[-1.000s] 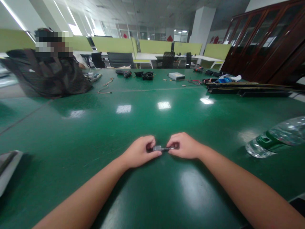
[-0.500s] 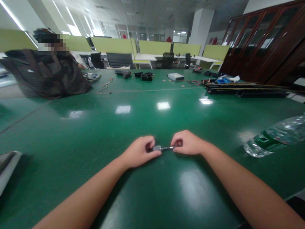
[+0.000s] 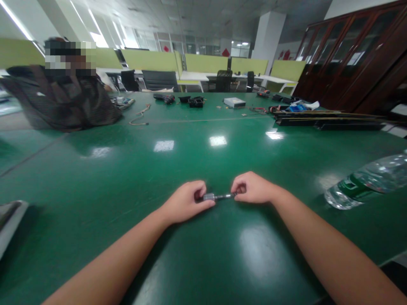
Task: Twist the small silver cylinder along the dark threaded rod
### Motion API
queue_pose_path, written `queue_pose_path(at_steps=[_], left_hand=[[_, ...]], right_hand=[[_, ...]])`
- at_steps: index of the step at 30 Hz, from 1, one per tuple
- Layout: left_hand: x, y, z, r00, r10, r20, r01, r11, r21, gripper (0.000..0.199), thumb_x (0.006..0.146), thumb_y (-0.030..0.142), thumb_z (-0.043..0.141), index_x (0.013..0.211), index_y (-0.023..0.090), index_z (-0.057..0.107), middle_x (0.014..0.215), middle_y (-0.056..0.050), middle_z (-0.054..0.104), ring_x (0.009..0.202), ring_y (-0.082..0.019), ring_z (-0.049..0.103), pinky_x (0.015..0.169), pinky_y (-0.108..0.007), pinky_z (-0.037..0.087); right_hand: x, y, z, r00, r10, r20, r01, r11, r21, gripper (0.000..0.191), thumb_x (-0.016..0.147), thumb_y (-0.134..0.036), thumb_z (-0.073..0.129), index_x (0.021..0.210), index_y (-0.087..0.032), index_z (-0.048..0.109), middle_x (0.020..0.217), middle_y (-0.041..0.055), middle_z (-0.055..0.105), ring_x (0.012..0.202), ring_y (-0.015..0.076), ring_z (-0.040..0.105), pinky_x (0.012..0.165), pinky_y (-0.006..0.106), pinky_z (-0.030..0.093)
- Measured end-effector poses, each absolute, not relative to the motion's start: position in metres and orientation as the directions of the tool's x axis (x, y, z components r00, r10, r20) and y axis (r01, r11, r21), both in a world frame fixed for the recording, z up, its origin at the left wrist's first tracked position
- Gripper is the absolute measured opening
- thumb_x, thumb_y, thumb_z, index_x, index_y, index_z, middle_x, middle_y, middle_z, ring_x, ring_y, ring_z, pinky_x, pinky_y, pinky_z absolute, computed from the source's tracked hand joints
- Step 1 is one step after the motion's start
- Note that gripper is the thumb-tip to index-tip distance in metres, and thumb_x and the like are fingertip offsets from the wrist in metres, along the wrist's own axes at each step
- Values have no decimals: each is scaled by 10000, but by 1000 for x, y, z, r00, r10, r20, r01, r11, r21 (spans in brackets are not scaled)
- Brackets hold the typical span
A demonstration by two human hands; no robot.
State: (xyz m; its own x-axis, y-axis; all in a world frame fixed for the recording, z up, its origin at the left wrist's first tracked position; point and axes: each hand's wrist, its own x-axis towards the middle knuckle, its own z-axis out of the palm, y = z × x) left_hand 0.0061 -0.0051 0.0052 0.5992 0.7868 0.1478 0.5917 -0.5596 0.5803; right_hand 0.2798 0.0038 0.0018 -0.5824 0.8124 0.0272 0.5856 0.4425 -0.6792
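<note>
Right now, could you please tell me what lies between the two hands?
In the head view, a slim rod with a thicker grey end lies there, running from the left hand to the right hand.

Head-height view, apparently forward and down

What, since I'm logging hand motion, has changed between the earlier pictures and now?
The right hand has moved rightward and slightly forward, exposing more of the thin metal shaft; its fingers now at the shaft's right end. The left hand still grips the grey cylinder; the plastic bottle lies as before.
</note>
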Motion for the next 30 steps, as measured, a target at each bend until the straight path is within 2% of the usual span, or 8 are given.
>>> queue_pose_path(at_steps=[6, 9, 13, 16, 19, 22, 30], left_hand=[[4, -4, 5, 618, 770, 159, 532, -558, 637, 239, 849, 404, 695, 967, 199, 661, 821, 3, 629, 715, -147, 556, 649, -243, 411], [4, -3, 6, 624, 765, 161, 510, -554, 658, 243, 918, 424, 622, 938, 201, 715, 830, -12, 660, 748, -152, 589, 690, -248, 435], [4, -2, 8, 618, 772, 151, 506, -537, 675, 388, 1027, 401, 412, 924, 197, 726, 886, -27, 684, 838, -169, 616, 791, -277, 449], [3, -3, 7, 611, 779, 140, 527, -532, 663, 284, 923, 438, 598, 1045, 202, 698, 901, -22, 679, 789, -171, 604, 719, -269, 455], [3, -4, 4, 614, 775, 147, 558, -558, 614, 282, 790, 388, 749, 986, 195, 687, 836, -6, 656, 722, -160, 581, 655, -255, 434], [3, -4, 2, 626, 763, 164, 552, -581, 598, 215, 799, 353, 735, 937, 196, 684, 824, -5, 650, 733, -160, 584, 668, -254, 428], [4, -4, 3, 630, 758, 172, 545, -588, 598, 198, 792, 333, 735, 912, 187, 675, 800, 1, 631, 719, -154, 571, 657, -249, 410]], right_hand=[[256, -3, -6, -593, 791, 151, 517, 518, -682, 162, 761, -230, 743, 903, -156, 761, 794, 26, 676, 678, 116, 587, 630, 225, 437], [247, -5, -10, -586, 789, 186, 519, 541, -662, 163, 770, -216, 746, 923, -164, 767, 785, 21, 671, 678, 114, 577, 632, 224, 426], [245, -4, -12, -586, 783, 208, 509, 556, -657, 151, 784, -226, 754, 925, -173, 768, 797, 20, 674, 684, 112, 570, 638, 224, 422], [247, -4, -11, -584, 784, 212, 507, 556, -658, 143, 779, -204, 752, 918, -171, 768, 787, 17, 667, 680, 111, 569, 634, 222, 418], [247, -4, -11, -581, 787, 209, 508, 551, -662, 143, 775, -193, 748, 915, -169, 768, 790, 18, 669, 679, 111, 572, 632, 222, 420], [244, -5, -11, -583, 783, 219, 514, 564, -647, 144, 778, -198, 745, 919, -176, 766, 800, 19, 677, 690, 117, 576, 641, 227, 423], [236, -9, -12, -622, 721, 306, 494, 665, -561, 105, 826, -220, 705, 910, -180, 754, 836, 38, 705, 796, 156, 607, 731, 263, 439]])
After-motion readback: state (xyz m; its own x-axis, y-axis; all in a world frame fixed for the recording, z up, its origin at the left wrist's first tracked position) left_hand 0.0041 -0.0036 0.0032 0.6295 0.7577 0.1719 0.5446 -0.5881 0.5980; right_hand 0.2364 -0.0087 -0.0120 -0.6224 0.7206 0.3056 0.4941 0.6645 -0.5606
